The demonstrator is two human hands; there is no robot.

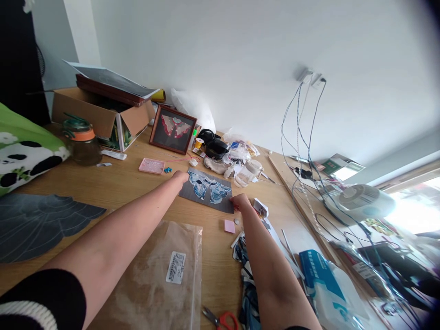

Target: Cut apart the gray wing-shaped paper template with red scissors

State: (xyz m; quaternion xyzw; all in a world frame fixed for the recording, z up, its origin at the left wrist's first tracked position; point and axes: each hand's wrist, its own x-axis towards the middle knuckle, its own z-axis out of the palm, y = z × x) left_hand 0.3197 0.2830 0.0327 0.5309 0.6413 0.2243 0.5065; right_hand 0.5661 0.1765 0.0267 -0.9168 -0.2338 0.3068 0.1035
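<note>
A grey sheet with a blue and white butterfly design (210, 189) lies on the wooden table in front of me. My left hand (180, 178) is closed at its upper left corner, fingertips partly hidden. At the lower right edge, my right hand (239, 200) pinches the sheet. Left of it are a pink tray (151, 166) with small pale pieces and a small blue clump (167, 170). A pink square pad (229, 226) and a small whitish disc (236, 221) lie by my right wrist. Behind stands a framed red and beige butterfly piece (173, 128).
A clear plastic bag (154, 275) and orange-handled scissors (223, 319) lie near me. On the left are a scalloped grey piece (41, 224), a jar (82, 144) and a cardboard box (85, 110). A blue tissue pack (319, 275) and hanging cables (299, 123) are at right.
</note>
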